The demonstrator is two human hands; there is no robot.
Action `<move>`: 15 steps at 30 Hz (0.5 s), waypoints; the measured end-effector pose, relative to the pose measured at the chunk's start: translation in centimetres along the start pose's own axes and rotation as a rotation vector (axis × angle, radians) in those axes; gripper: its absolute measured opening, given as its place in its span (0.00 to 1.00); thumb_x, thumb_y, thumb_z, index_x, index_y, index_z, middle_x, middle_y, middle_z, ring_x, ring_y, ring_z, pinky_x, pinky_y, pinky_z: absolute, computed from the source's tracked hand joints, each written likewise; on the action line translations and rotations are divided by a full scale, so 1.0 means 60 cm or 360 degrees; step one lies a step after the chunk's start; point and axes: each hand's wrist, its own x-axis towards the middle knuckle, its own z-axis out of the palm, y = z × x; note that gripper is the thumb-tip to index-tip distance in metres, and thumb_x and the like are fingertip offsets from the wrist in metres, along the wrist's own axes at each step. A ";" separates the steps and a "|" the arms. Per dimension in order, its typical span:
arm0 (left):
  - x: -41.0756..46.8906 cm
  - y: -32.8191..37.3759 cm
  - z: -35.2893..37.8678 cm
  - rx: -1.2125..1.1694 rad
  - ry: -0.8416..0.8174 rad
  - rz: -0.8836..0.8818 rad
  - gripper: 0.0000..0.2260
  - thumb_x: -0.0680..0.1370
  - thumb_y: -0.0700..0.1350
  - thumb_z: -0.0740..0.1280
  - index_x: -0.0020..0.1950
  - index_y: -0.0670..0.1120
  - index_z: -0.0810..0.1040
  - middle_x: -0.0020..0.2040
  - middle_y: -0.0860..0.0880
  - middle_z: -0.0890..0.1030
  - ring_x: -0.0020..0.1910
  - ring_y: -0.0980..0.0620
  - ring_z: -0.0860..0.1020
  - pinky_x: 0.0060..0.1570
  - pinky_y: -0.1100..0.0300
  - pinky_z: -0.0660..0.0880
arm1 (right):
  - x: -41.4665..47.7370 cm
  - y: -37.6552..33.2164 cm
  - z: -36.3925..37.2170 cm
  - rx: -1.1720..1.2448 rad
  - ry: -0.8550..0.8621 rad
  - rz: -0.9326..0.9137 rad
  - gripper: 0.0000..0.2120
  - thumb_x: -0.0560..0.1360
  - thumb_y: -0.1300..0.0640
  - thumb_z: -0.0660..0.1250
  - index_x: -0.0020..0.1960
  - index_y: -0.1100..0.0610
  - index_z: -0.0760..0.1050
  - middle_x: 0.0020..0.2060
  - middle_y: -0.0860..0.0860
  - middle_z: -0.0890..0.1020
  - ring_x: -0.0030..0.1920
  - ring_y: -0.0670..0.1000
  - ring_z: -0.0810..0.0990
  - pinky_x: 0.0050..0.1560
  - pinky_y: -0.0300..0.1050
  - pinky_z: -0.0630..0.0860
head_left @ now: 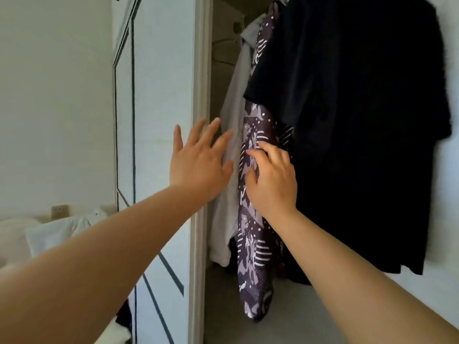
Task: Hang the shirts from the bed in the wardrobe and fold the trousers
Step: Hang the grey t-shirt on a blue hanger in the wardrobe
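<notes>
The left hand (pixel 198 165), fingers straight and spread, lies flat against the white shirt (pixel 233 108) by the door (pixel 161 95) edge. The right hand (pixel 273 180) curls its fingers round the patterned shirt (pixel 250 256) (dark purple and white), which hangs in the wardrobe (pixel 223 45) between the white shirt and a black shirt (pixel 347 120).

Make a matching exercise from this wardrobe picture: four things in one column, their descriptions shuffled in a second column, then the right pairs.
Column 1
1. white shirt
2. patterned shirt
3. black T-shirt
4. wardrobe door

Column 2
A. white with dark lines
B. hangs farthest right
C. under the curled fingers of the right hand
D. hangs leftmost, by the open left hand

Pairs: 1-D, 2-C, 3-B, 4-A
</notes>
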 end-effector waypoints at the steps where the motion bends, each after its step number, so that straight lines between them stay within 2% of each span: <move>1: -0.022 -0.018 0.002 0.0007 -0.0033 -0.0028 0.26 0.79 0.61 0.50 0.77 0.58 0.51 0.78 0.51 0.50 0.77 0.48 0.44 0.71 0.43 0.35 | -0.019 -0.016 0.010 0.0003 -0.0050 -0.0016 0.18 0.76 0.56 0.63 0.66 0.54 0.73 0.67 0.50 0.70 0.68 0.52 0.65 0.64 0.49 0.64; 4: -0.101 -0.074 0.008 0.0045 -0.0124 -0.0095 0.27 0.79 0.62 0.50 0.77 0.58 0.49 0.79 0.52 0.48 0.77 0.50 0.42 0.71 0.44 0.35 | -0.072 -0.069 0.046 0.0012 -0.0141 -0.0018 0.18 0.77 0.54 0.62 0.66 0.53 0.72 0.68 0.50 0.70 0.68 0.52 0.65 0.66 0.49 0.64; 7: -0.197 -0.154 0.011 0.0070 -0.0244 -0.0185 0.28 0.79 0.61 0.51 0.78 0.56 0.49 0.79 0.53 0.48 0.77 0.51 0.42 0.71 0.45 0.35 | -0.122 -0.147 0.096 0.0180 -0.0285 0.0045 0.18 0.77 0.54 0.62 0.66 0.52 0.71 0.68 0.50 0.69 0.69 0.51 0.63 0.67 0.48 0.64; 11: -0.339 -0.267 0.010 0.0093 -0.0504 -0.0390 0.28 0.79 0.59 0.53 0.78 0.54 0.50 0.79 0.52 0.48 0.77 0.51 0.42 0.72 0.45 0.37 | -0.212 -0.273 0.176 0.0378 -0.0657 0.0077 0.18 0.78 0.55 0.60 0.67 0.52 0.71 0.70 0.48 0.67 0.70 0.49 0.60 0.67 0.44 0.60; 15: -0.469 -0.349 0.009 0.0164 -0.0703 -0.0598 0.29 0.79 0.58 0.54 0.78 0.53 0.48 0.79 0.52 0.47 0.77 0.51 0.42 0.73 0.44 0.38 | -0.305 -0.376 0.243 0.0539 -0.0935 -0.0016 0.18 0.78 0.55 0.60 0.67 0.53 0.70 0.69 0.49 0.67 0.70 0.50 0.60 0.67 0.45 0.61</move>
